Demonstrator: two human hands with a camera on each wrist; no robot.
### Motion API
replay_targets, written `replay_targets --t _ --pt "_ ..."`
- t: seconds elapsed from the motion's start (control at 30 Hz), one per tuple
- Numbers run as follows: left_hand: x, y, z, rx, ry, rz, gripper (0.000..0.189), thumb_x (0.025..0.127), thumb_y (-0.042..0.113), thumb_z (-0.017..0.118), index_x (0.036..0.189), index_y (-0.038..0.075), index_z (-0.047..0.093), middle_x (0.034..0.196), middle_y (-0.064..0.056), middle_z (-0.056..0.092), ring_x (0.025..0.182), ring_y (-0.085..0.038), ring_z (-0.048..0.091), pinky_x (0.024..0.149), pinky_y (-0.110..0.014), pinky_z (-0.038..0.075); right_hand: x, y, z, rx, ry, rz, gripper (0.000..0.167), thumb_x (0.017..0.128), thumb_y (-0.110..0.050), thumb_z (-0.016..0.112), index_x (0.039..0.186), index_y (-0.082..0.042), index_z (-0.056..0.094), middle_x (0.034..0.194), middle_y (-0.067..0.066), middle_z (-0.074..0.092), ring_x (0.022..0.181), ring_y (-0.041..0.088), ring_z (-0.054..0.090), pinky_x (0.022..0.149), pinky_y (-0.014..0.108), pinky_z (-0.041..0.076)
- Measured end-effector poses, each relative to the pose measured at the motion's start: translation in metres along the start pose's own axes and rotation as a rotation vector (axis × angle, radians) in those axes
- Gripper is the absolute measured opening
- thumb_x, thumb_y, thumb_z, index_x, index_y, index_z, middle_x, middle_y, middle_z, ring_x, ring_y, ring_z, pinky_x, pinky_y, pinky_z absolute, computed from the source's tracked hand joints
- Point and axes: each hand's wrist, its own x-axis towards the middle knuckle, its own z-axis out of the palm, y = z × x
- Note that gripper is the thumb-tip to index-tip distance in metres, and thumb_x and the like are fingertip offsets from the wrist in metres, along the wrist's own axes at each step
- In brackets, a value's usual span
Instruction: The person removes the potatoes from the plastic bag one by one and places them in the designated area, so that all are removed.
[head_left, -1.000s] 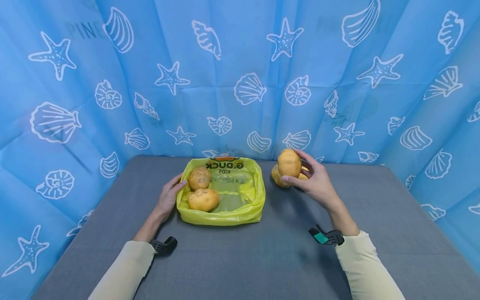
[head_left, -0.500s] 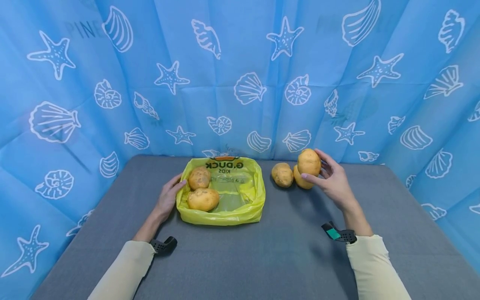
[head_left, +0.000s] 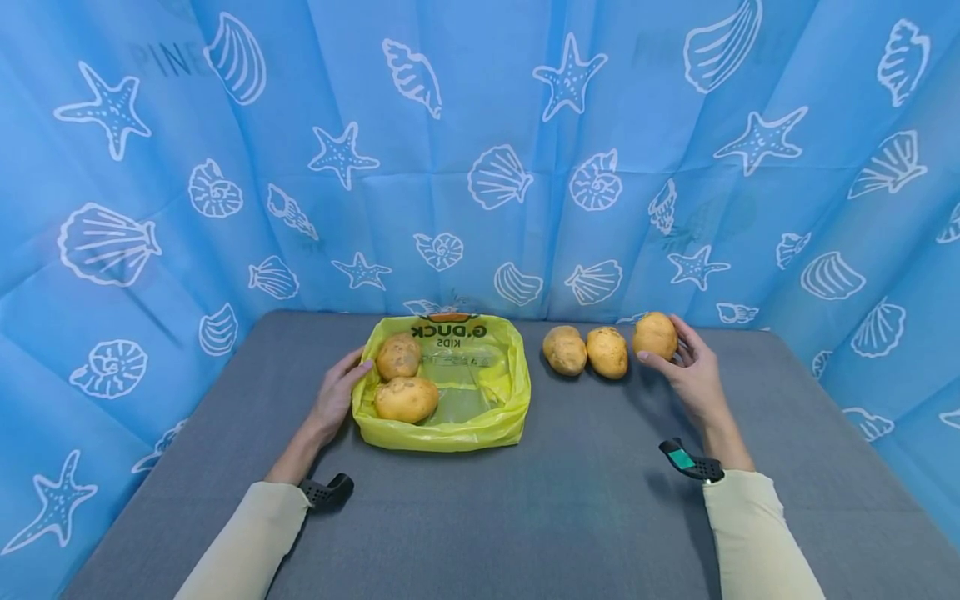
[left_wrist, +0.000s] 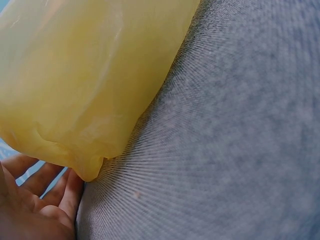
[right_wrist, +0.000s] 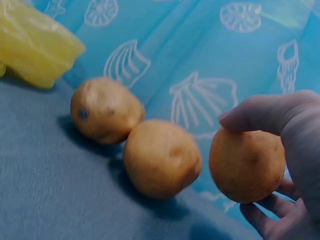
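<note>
A yellow plastic bag (head_left: 442, 437) stands with its mouth spread wide, two potatoes (head_left: 407, 400) lying inside at its left. Against the bag's left side rests my left hand (head_left: 335, 396); its thumb is at the rim and the relaxed fingers run along the outer wall, as the left wrist view shows. My right hand (head_left: 693, 375) grips another potato (head_left: 654, 337) between thumb and fingers, close over the table's far right part. Just left of it sit two more potatoes, a nearer-right one (head_left: 607, 352) and one beside the bag (head_left: 565, 350).
The grey cloth-covered table (head_left: 480, 525) reaches back to a blue curtain (head_left: 480, 108) with white seashell and starfish prints. The curtain hangs right behind the bag and potatoes. Black bands (head_left: 327, 492) are worn on both wrists.
My right hand has moved right and then down with its potato, passing over the two potatoes on the table, which are now uncovered. The left hand and bag stay put.
</note>
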Motion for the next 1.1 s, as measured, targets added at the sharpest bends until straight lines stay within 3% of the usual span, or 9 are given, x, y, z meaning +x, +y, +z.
replay_targets --t 0.1,0.27,0.33,0.53,0.73,0.93,1.1 --pt "0.000 0.000 -0.001 0.003 0.004 0.003 0.058 0.110 0.032 0.046 0.157 0.001 0.034 0.158 -0.023 0.034 0.139 -0.035 0.039 0.092 -0.014 0.043 0.002 0.012 0.000 0.022 0.023 0.011 0.090 0.095 -0.018 0.074 0.164 -0.013 0.017 0.164 0.021 0.020 0.149 0.038 0.024 0.114 0.040 0.033" --pt "0.000 -0.001 -0.001 0.011 0.005 -0.005 0.058 0.110 0.033 0.046 0.157 0.001 0.034 0.158 -0.022 0.035 0.140 -0.034 0.039 0.093 -0.014 0.042 0.003 0.028 0.001 0.033 0.055 0.048 0.088 0.095 -0.018 0.074 0.163 -0.011 0.019 0.165 0.019 0.019 0.149 0.036 0.025 0.108 0.023 0.037" --pt "0.000 -0.001 0.000 0.014 0.003 -0.010 0.058 0.110 0.033 0.045 0.157 0.001 0.033 0.158 -0.022 0.034 0.140 -0.034 0.038 0.093 -0.014 0.042 0.003 0.033 0.002 0.033 0.070 0.066 0.088 0.095 -0.017 0.075 0.163 -0.009 0.020 0.165 0.018 0.021 0.149 0.035 0.026 0.108 0.023 0.037" --pt "0.000 0.000 0.000 0.009 0.000 -0.013 0.058 0.110 0.033 0.045 0.158 0.002 0.033 0.159 -0.022 0.033 0.141 -0.034 0.038 0.094 -0.015 0.042 0.003 0.039 0.006 0.015 0.112 0.094 0.089 0.092 -0.014 0.077 0.161 -0.002 0.021 0.164 0.020 0.025 0.148 0.034 0.029 0.115 0.046 0.032" --pt "0.001 0.001 0.000 0.005 0.005 -0.015 0.058 0.110 0.033 0.046 0.157 0.002 0.033 0.158 -0.021 0.034 0.140 -0.033 0.038 0.093 -0.015 0.042 0.002 0.039 0.007 -0.024 0.120 0.067 0.087 0.091 -0.007 0.076 0.161 -0.003 0.024 0.158 0.025 0.032 0.141 0.039 0.038 0.112 0.048 0.036" --pt "0.000 0.001 0.000 0.004 0.007 -0.020 0.058 0.110 0.033 0.046 0.157 0.002 0.034 0.158 -0.021 0.035 0.139 -0.033 0.039 0.092 -0.014 0.043 0.002 0.040 0.009 -0.034 0.108 0.059 0.087 0.091 -0.005 0.075 0.161 -0.003 0.023 0.160 0.025 0.026 0.142 0.042 0.035 0.113 0.055 0.032" --pt "0.000 0.001 0.000 0.011 0.003 -0.015 0.058 0.110 0.033 0.045 0.157 0.001 0.033 0.158 -0.022 0.034 0.140 -0.034 0.038 0.092 -0.014 0.042 0.001 0.042 0.009 -0.037 0.100 0.069 0.086 0.091 -0.004 0.074 0.161 -0.002 0.023 0.161 0.024 0.028 0.145 0.040 0.032 0.114 0.053 0.031"
